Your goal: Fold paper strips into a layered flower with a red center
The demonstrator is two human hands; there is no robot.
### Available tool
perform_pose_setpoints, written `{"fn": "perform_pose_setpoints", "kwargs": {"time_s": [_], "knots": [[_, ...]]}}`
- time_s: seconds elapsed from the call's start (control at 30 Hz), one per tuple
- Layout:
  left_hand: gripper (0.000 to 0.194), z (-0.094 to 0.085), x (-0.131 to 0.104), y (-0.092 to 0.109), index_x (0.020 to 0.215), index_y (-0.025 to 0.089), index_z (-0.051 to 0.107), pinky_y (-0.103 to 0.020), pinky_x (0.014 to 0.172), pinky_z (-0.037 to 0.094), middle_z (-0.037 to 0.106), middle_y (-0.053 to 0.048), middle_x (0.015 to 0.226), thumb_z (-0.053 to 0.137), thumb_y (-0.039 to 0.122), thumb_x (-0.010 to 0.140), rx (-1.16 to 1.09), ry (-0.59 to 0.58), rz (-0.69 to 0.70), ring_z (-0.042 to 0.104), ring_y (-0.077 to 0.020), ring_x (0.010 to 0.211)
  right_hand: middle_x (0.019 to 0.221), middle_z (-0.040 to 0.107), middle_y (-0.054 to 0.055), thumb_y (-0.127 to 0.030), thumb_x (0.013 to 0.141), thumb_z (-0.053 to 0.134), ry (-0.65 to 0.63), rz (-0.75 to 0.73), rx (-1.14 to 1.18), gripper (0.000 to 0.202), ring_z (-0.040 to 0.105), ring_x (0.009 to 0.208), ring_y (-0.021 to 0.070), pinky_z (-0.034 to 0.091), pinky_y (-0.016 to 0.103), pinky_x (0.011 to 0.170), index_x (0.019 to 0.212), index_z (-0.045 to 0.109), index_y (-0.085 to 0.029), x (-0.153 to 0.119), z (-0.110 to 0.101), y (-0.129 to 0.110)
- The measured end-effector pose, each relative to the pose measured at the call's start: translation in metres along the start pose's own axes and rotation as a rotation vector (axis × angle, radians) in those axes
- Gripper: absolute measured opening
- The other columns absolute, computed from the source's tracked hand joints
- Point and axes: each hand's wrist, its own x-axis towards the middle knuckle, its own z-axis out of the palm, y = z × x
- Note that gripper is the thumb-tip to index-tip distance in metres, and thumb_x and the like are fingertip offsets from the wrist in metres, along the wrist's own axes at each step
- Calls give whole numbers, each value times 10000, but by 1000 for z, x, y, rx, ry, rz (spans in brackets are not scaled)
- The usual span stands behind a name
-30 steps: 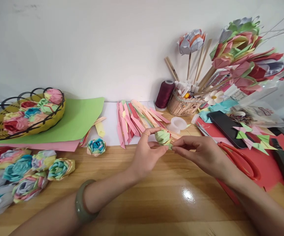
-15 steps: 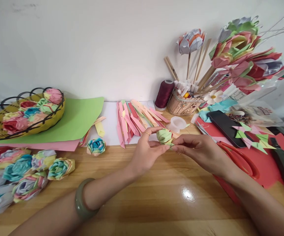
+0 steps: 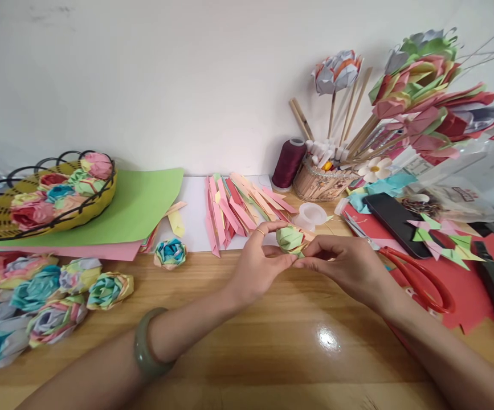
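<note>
Between my two hands, above the wooden table, is a small folded paper flower [image 3: 290, 238], light green with some red and yellow. My left hand [image 3: 260, 263] grips its left side between thumb and index finger; a ring and a green bangle are on that arm. With thumb and fingertips, my right hand [image 3: 343, 259] pinches the flower's lower right edge. Just behind lies a pile of folded paper strips [image 3: 233, 208], pink, peach, red and green, on a white sheet [image 3: 192, 228]. A blue and cream paper flower [image 3: 170, 253] sits left of my hands.
Finished paper flowers [image 3: 56, 322] cover the left side, below a yellow basket [image 3: 110, 199] of flowers on green paper [image 3: 144, 210]. Behind stand a maroon thread spool [image 3: 289, 164] and a stick holder [image 3: 321, 181]. Red-handled scissors [image 3: 421, 282] and a phone [image 3: 394, 222] lie right.
The whole view has shifted slightly, so things sit a little further right. Both hands keep their hold on the paper flower, which has tilted slightly.
</note>
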Motion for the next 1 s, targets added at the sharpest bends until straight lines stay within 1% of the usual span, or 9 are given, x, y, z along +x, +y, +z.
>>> {"fn": "perform_pose_setpoints", "kwargs": {"time_s": [0.1, 0.27, 0.37, 0.5, 0.63, 0.77, 0.83, 0.9, 1.0], "knots": [[449, 0, 0, 1, 1070, 227, 479, -269, 688, 482, 537, -34, 1135, 634, 131, 660, -18, -1, 0, 589, -99, 734, 548, 594, 9, -482, 706, 595, 0, -14, 31, 340, 478, 509, 119, 352, 236, 473, 599, 613, -160, 1, -1, 2], [461, 0, 1, 3, 1088, 212, 478, -238, 615, 484, 542, -50, 1128, 647, 161, 663, -83, 35, -8, 577, -80, 677, 703, 656, 41, -442, 761, 559, -108, -52, 169, 308, 569, 645, 156, 432, 259, 573, 801, 679, -161, 2, -10, 4], [449, 1, 1, 4, 1072, 208, 497, -236, 608, 493, 534, -53, 1138, 652, 155, 655, -100, 39, -12, 579, -84, 687, 654, 638, 33, -436, 771, 551, -136, -35, 168, 311, 562, 617, 151, 426, 260, 557, 785, 684, -155, 2, -12, 4], [441, 1, 1, 4, 1059, 211, 510, -242, 607, 509, 505, -55, 1177, 660, 158, 648, -125, 6, -19, 583, -86, 698, 647, 647, 37, -466, 731, 582, -108, 6, 172, 328, 564, 603, 153, 425, 270, 554, 721, 685, -155, 1, -11, 4], [452, 0, 1, 4, 1071, 203, 503, -235, 614, 515, 514, -58, 1170, 662, 155, 651, -146, -35, -31, 586, -87, 713, 629, 641, 35, -473, 697, 614, -93, 28, 189, 327, 545, 572, 141, 414, 265, 533, 677, 675, -153, 0, -8, 2], [468, 0, 0, 3, 1091, 203, 490, -228, 639, 510, 530, -52, 1149, 659, 147, 658, -152, -58, -34, 586, -73, 703, 581, 610, 20, -478, 666, 639, -92, 59, 212, 334, 522, 532, 127, 391, 246, 489, 623, 632, -147, 1, -6, -1], [464, 0, 0, 4, 1089, 208, 491, -221, 644, 508, 530, -45, 1146, 657, 142, 661, -153, -54, -31, 586, -70, 710, 591, 611, 19, -482, 674, 631, -88, 38, 215, 336, 528, 544, 129, 397, 246, 497, 635, 634, -148, 0, -6, -2], [451, 1, 0, 5, 1082, 214, 494, -215, 626, 508, 526, -41, 1148, 653, 148, 665, -154, -38, -25, 586, -77, 723, 619, 623, 27, -479, 710, 598, -76, 9, 199, 336, 544, 573, 140, 413, 256, 520, 679, 653, -148, 0, -7, -3], [432, 1, 1, 7, 1064, 215, 500, -215, 604, 508, 520, -44, 1145, 654, 158, 665, -160, 0, -9, 580, -88, 734, 682, 659, 42, -428, 765, 555, -38, -23, 161, 296, 578, 625, 159, 441, 270, 563, 732, 663, -154, -2, -7, -5]]}}
